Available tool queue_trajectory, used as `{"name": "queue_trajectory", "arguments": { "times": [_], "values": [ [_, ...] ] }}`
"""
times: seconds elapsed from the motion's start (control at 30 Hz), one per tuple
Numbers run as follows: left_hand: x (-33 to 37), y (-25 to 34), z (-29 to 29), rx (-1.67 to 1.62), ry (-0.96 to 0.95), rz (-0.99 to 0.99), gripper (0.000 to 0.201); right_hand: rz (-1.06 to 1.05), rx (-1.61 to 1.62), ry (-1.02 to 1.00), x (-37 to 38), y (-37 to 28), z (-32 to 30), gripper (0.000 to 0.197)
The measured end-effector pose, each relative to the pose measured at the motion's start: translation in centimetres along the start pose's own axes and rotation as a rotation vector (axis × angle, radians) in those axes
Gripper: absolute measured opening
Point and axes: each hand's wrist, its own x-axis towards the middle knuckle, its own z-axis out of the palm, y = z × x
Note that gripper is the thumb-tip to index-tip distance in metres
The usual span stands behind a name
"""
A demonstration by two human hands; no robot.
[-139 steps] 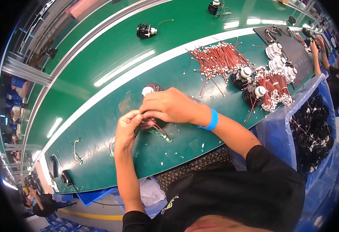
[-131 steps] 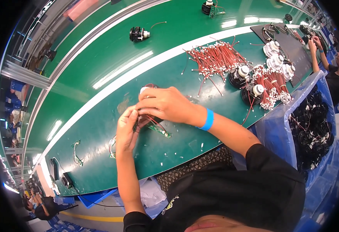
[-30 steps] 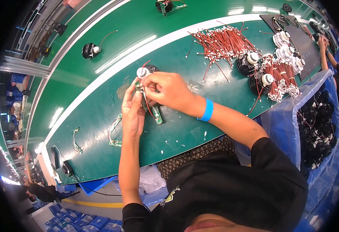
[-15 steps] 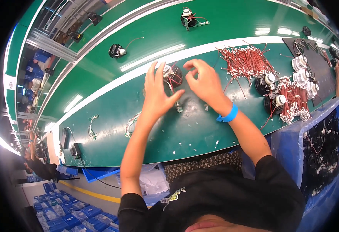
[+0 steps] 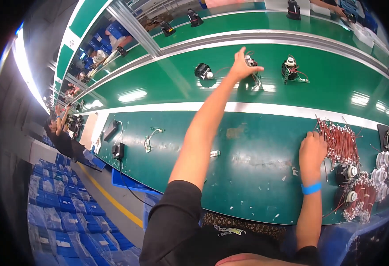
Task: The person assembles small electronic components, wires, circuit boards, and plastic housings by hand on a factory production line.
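Note:
My left hand (image 5: 242, 69) reaches over the green conveyor belt, thumb and fingers spread around a small black motor-like unit (image 5: 249, 60) with a white cap and red wires. A thin green strip (image 5: 257, 82) hangs by wires beside that unit. My right hand (image 5: 313, 153), with a blue wristband, is low at the left edge of a pile of red wires (image 5: 338, 141) with white connectors. Its fingers curl downward and their tips are hidden, so what they pinch cannot be made out.
On the belt, a black unit (image 5: 203, 71) lies to the left and another with red wires (image 5: 290, 68) to the right. Small wired boards (image 5: 148, 140) and a black power adapter (image 5: 118, 150) rest on the green bench. More capped units (image 5: 346, 173) stand at right.
My left hand has moved from the bench out over the belt, and the wired unit is there now. The right hand has gone to the red wires. The view has shifted left.

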Motion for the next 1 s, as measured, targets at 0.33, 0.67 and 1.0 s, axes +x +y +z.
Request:
{"name": "queue_trajectory", "arguments": {
  "times": [0.33, 0.67, 1.0],
  "values": [
    [-0.6, -13.7, -12.5, 0.578, -0.126, -0.469, 0.059, -0.074, 0.135, -0.006, -0.1, -0.2, -0.7, 0.016],
    [-12.3, -8.1, -15.8, -0.412, -0.025, -0.553, 0.041, -0.436, 0.577, 0.139, -1.2, -2.9, -0.7, 0.018],
    [-27.1, 9.9, -6.6, -0.758, -0.445, -0.350, 0.032, -0.392, 0.753, -0.023, -0.7, -2.5, 0.7, 0.012]
  ]
}}
